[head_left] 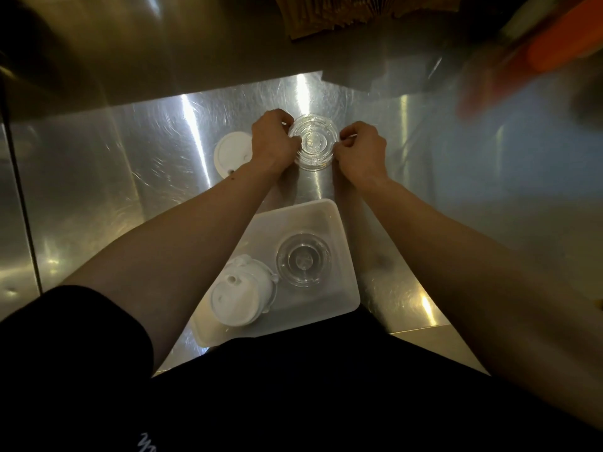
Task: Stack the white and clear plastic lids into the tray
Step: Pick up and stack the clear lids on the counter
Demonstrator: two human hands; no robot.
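Note:
A stack of clear plastic lids [314,142] sits on the steel table, far centre. My left hand [272,141] grips its left rim and my right hand [360,150] grips its right rim, fingers curled on the edges. A flat white lid [231,153] lies on the table just left of my left hand, partly hidden by it. Nearer to me stands a translucent white tray [332,216]. Inside it, a stack of white lids [239,293] is at the left and a stack of clear lids [304,259] at the right.
The steel table [130,164] meets a raised steel back wall [195,53] just beyond the lids. Brown paper items [326,17] lie at the top, and a blurred orange object [554,37] is at the top right. My dark clothing fills the bottom.

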